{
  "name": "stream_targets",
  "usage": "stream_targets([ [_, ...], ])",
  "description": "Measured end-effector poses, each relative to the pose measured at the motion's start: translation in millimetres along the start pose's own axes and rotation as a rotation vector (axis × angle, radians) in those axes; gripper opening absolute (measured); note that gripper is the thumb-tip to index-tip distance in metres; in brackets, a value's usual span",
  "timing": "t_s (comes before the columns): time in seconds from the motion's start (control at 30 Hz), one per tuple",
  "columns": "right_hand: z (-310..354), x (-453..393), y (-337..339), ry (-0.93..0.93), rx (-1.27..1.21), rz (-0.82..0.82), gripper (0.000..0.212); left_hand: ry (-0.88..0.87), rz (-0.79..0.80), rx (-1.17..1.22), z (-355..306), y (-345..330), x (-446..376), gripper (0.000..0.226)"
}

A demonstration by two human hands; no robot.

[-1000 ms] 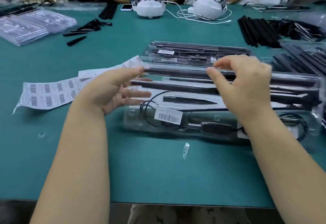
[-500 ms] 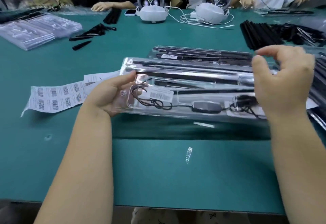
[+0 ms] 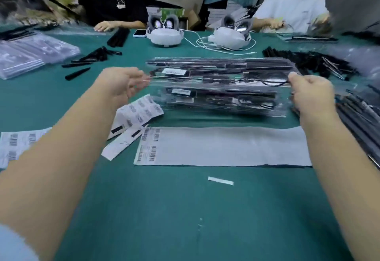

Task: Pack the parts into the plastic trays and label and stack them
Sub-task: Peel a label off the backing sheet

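I hold a clear plastic tray (image 3: 218,73) filled with black rods and a cable, a barcode label on top, level above a stack of filled trays (image 3: 222,101) in the middle of the green table. My left hand (image 3: 121,83) pinches the tray's left end. My right hand (image 3: 310,90) grips its right end. A white sheet (image 3: 224,147) with barcode labels at its left end lies in front of the stack. Barcode label strips (image 3: 139,112) lie at the left, beside my left forearm.
Loose black rods (image 3: 312,61) are heaped at the right, more along the right edge (image 3: 359,120). Empty clear trays (image 3: 30,53) sit far left, with black parts (image 3: 92,57) nearby. Two white headsets (image 3: 164,36) with cables and two seated people are across the table.
The filled tray has been lifted from the near table and carried away from me, over the stack of trays. The white sheet that lay under it now shows.
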State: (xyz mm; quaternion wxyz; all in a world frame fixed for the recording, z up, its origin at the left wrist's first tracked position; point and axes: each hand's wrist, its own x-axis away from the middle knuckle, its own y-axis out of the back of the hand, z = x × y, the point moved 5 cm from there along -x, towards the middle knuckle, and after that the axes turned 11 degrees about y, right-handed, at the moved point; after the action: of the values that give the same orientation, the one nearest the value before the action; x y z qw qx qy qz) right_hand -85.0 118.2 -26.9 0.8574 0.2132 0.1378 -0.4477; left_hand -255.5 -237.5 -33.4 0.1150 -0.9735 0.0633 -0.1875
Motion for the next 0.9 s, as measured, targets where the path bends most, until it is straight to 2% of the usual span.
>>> stream_targets([
  [0.07, -18, -15, -14, -0.011, 0.120, 0.060, 0.048, -0.090, -0.081, -0.133, -2, -9, -23, 0.026],
  [0.13, -34, -25, -25, -0.029, 0.235, 0.095, 0.047, -0.146, -0.150, -0.340, 3, -17, -44, 0.044],
  [0.2, -50, -30, -30, -0.077, 0.314, 0.082, 0.043, -0.178, -0.226, -0.536, 12, -20, -60, 0.048],
  [0.4, -69, -25, -35, -0.086, 0.344, 0.061, 0.046, -0.147, -0.277, -0.547, 36, -23, -79, 0.044],
  [0.5, -72, -23, -29, -0.103, 0.382, 0.006, 0.054, -0.166, -0.327, -0.653, 31, -23, -79, 0.043],
  [0.6, -76, -22, -24, -0.101, 0.437, -0.002, 0.058, -0.163, -0.282, -0.645, 24, -28, -72, 0.032],
  [0.67, -79, -21, -26, -0.094, 0.347, 0.025, 0.061, -0.111, -0.331, -0.819, 20, -31, -68, 0.016],
  [0.7, -80, -21, -29, -0.090, 0.267, 0.033, 0.062, -0.113, -0.354, -1.035, 23, -33, -62, 0.011],
  [0.73, -80, -20, -31, -0.090, 0.182, 0.044, 0.063, -0.155, -0.419, -1.180, 21, -34, -57, 0.008],
  [0.77, -81, -21, -33, -0.087, 0.121, 0.066, 0.064, -0.202, -0.411, -1.250, 22, -36, -56, 0.005],
  [0.8, -82, -21, -36, -0.082, 0.096, 0.096, 0.066, -0.191, -0.410, -1.250, 25, -36, -58, 0.004],
  [0.87, -84, -22, -37, -0.075, 0.085, 0.149, 0.069, -0.033, -0.382, -1.027, 30, -37, -58, 0.013],
  [0.9, -84, -24, -37, -0.078, 0.060, 0.155, 0.070, -0.045, -0.333, -0.919, 31, -42, -56, 0.017],
])
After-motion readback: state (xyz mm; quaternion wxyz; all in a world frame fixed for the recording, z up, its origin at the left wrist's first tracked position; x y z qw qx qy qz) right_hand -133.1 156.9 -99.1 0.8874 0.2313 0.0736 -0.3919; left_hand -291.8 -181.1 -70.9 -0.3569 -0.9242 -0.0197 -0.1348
